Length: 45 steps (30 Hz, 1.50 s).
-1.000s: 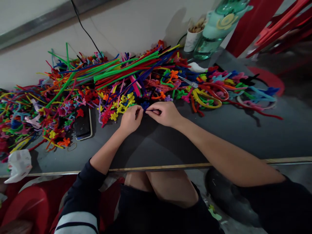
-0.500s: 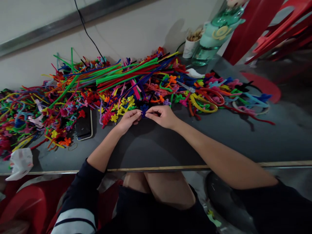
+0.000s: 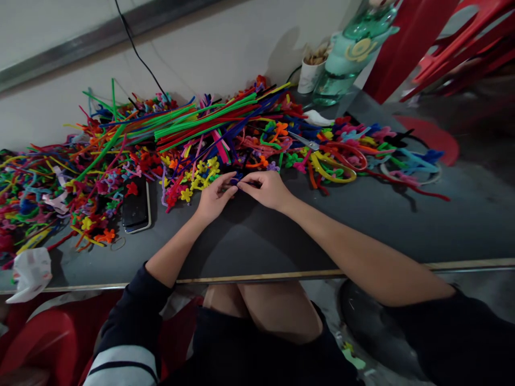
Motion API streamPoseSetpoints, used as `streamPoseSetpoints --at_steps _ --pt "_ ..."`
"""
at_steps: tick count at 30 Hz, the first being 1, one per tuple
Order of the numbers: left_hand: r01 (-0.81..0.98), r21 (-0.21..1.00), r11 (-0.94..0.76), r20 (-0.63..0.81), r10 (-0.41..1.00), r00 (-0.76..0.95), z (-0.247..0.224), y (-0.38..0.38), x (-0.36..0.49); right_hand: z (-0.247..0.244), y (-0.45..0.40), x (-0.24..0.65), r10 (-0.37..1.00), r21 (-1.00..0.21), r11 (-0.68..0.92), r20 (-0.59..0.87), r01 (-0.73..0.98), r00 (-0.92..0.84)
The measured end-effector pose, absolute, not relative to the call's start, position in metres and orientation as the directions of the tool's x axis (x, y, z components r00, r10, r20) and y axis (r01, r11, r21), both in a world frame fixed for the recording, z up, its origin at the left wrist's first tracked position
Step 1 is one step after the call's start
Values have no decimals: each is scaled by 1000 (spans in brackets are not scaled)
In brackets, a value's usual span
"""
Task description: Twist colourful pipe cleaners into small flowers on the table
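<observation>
A small dark blue pipe-cleaner flower (image 3: pixel 238 176) sits between my two hands, just above the grey tabletop. My right hand (image 3: pixel 265 188) pinches it from the right with thumb and index finger. On its other side, the curled fingertips of my left hand (image 3: pixel 216 197) hold it, with a gap showing between thumb and index finger. My fingers cover much of the flower. Yellow pipe-cleaner flowers (image 3: pixel 205 174) lie close beyond my left hand. Long bundled pipe cleaners (image 3: pixel 209 126), mainly green, red and blue, rest on the heap behind.
Scissors (image 3: pixel 333 163) with a yellow handle lie to the right. At left are a phone (image 3: pixel 135 206), a rubber band (image 3: pixel 118 244) and a crumpled white wrapper (image 3: pixel 31 271). A white cup (image 3: pixel 310 75) and a green bottle (image 3: pixel 341 64) stand at the back right.
My left thumb and index finger have spread apart a little. My right hand keeps its pinch, and less of the blue flower shows. The whole view has shifted slightly.
</observation>
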<state>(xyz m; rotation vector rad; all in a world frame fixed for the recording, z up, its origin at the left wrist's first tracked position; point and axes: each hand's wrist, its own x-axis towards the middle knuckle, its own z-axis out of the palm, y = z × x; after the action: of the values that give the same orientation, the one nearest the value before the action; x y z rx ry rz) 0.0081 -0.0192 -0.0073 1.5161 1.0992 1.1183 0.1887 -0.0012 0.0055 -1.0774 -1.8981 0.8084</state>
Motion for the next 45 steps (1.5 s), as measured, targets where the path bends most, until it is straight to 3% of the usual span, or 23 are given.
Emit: streamPoseSetpoints --at_steps 6,11,18,21,27,31,35,40,45 --pt "309 930 -199 178 980 94 -4 -23 6 6 -4 188 875 -809 454 324 374 -360" --pt "350 919 -181 192 981 5 -2 -20 3 3 -3 188 850 -728 518 379 450 -365" --pt "304 946 -112 64 985 162 -9 -18 1 -1 -5 188 817 -627 577 436 524 -379" --pt "301 947 -110 78 990 117 -8 -18 2 -1 -6 188 798 -557 601 462 574 -387" --pt "90 996 -6 -11 982 186 1 -19 2 7 -8 193 761 -431 599 567 675 -314" --pt "16 1000 -16 10 950 313 4 -22 4 12 -6 197 772 -503 548 612 668 -172" --pt "27 999 -31 17 906 422 4 -24 6 8 -4 193 817 -675 519 572 524 -73" --pt "91 994 -63 13 884 468 7 -25 6 0 -10 178 901 -862 433 401 265 -167" --pt "118 982 -148 85 901 425 9 -25 6 2 -15 176 859 -833 501 448 236 -247"
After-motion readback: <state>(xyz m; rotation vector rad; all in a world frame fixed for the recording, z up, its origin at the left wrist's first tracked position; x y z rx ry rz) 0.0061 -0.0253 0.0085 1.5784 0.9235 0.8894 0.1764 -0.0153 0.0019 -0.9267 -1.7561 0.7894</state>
